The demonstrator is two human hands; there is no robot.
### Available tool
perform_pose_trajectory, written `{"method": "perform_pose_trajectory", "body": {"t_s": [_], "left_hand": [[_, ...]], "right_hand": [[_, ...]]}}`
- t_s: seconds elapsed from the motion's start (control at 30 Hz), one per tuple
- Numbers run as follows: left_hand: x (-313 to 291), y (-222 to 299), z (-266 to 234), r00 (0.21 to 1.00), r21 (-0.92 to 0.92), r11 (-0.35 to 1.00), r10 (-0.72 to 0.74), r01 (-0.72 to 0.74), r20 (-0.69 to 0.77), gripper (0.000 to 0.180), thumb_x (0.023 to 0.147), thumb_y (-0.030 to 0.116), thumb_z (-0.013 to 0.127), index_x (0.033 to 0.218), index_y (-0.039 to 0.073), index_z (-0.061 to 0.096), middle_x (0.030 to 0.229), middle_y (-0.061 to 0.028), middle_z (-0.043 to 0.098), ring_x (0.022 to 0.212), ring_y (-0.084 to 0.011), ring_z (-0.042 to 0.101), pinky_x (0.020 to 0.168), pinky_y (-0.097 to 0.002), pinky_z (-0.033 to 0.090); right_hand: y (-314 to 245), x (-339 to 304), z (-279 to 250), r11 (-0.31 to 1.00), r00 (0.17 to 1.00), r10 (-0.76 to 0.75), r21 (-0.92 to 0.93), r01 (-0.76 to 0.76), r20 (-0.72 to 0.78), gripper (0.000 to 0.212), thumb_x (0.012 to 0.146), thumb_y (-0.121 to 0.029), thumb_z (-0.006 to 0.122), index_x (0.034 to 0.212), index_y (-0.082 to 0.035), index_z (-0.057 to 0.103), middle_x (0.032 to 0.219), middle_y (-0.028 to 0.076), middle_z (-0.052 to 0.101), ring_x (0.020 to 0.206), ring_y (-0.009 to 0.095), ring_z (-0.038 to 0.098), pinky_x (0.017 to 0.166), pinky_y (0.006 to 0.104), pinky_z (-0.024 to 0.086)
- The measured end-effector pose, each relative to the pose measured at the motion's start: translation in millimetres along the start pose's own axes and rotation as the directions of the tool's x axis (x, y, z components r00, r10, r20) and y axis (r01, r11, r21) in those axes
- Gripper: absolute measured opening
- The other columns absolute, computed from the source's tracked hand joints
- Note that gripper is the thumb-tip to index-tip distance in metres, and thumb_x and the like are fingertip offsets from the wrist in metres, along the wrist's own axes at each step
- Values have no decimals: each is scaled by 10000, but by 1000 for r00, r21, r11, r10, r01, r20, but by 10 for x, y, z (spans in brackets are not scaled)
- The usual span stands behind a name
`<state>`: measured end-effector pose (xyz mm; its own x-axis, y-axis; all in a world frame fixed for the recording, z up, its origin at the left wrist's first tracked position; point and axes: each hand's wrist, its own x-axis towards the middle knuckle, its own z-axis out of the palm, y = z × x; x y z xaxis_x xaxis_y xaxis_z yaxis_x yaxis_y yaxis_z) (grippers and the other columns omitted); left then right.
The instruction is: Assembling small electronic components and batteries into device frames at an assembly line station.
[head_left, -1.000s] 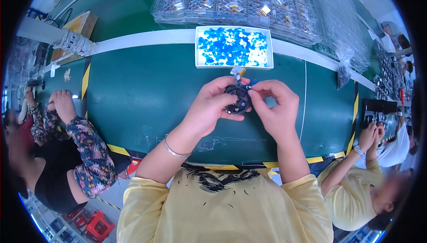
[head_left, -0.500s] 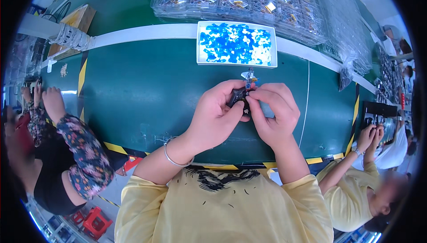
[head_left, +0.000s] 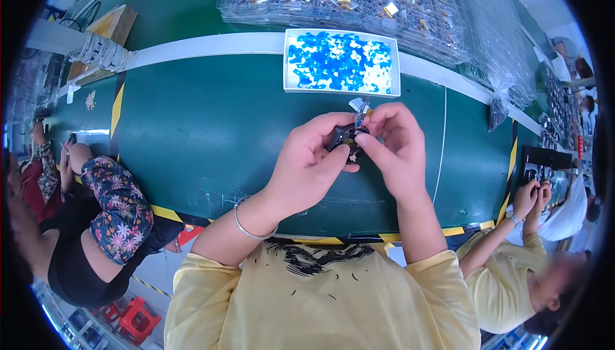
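Above the green table, my left hand (head_left: 300, 169) is closed around a small black plastic housing (head_left: 341, 137), its thumb along the near side. A small circuit board (head_left: 362, 111) with a silvery flat piece and an orange-yellow bit sticks up from the housing's far side. My right hand (head_left: 405, 151) meets it from the right. Its fingers curl around the board and its thumb presses at the housing's edge. The exact contact under the fingertips is hidden.
Just beyond my hands stands a white box (head_left: 286, 81) holding many small blue pieces. Clear compartment trays (head_left: 253, 15) with electronic parts lie farther back, beside plastic wrapping (head_left: 506, 61). Co-workers sit at left, in a floral sleeve (head_left: 118, 212), and at right, in a yellow shirt (head_left: 506, 283).
My right hand has shifted up slightly, its fingers now around the circuit board and its thumb raised. My left hand stays nearly still. The left co-worker's arm has drawn back.
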<state>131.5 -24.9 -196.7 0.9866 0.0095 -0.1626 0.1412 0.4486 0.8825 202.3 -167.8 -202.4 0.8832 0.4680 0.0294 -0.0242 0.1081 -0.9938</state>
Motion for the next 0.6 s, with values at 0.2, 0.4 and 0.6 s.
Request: {"method": "perform_pose_trajectory", "body": {"t_s": [0.2,0.4,0.6], "left_hand": [[-18,-74,46,996,32,996,85,-85,-12,384,851,-87,449,1225,-4,464,1167,-107,536,1016,-168,567,781,-312,558],[-10,-160,63,994,0,994,108,-108,-14,409,840,-105,443,1237,-10,457,1166,-106,536,1021,-164,565,806,-321,550],[27,-108,-5,999,-111,994,-22,19,-33,407,834,-75,438,1232,2,475,1189,-123,537,1025,-187,575,787,-334,557]], "right_hand": [[69,-63,-20,928,968,202,288,-237,146,80,851,-11,580,931,-12,577,890,15,572,827,80,540,695,221,452],[117,-116,36,935,987,150,316,-161,58,110,847,-18,553,948,-13,595,887,22,582,828,97,542,764,234,428],[95,-46,41,950,979,191,237,-202,67,125,843,-10,554,943,11,626,894,31,589,812,96,544,729,230,432]]}}
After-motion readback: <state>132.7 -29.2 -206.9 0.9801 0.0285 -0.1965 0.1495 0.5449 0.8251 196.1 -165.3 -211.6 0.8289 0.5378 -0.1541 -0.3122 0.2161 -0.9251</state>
